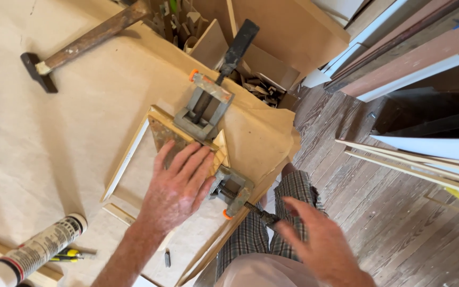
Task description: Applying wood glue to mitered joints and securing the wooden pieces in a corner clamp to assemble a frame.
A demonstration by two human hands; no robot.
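Note:
My left hand (179, 186) lies flat with spread fingers on the corner of a gilded wooden picture frame (158, 130). A grey metal corner clamp (204, 112) with orange tips grips that frame corner, and its black handle points away from me. A second clamp jaw (233, 190) sits at the bench edge, with a threaded screw (253, 208) running toward my right hand (320, 242). My right hand hovers with fingers apart just beyond the screw's end, holding nothing.
Brown paper covers the bench (65, 122). A hammer (75, 45) lies at the back left. A sealant tube (30, 252) and yellow pencils (70, 256) lie at the front left. A box of wood offcuts (251, 79) stands behind. Boards (415, 58) lean at the right over plank flooring.

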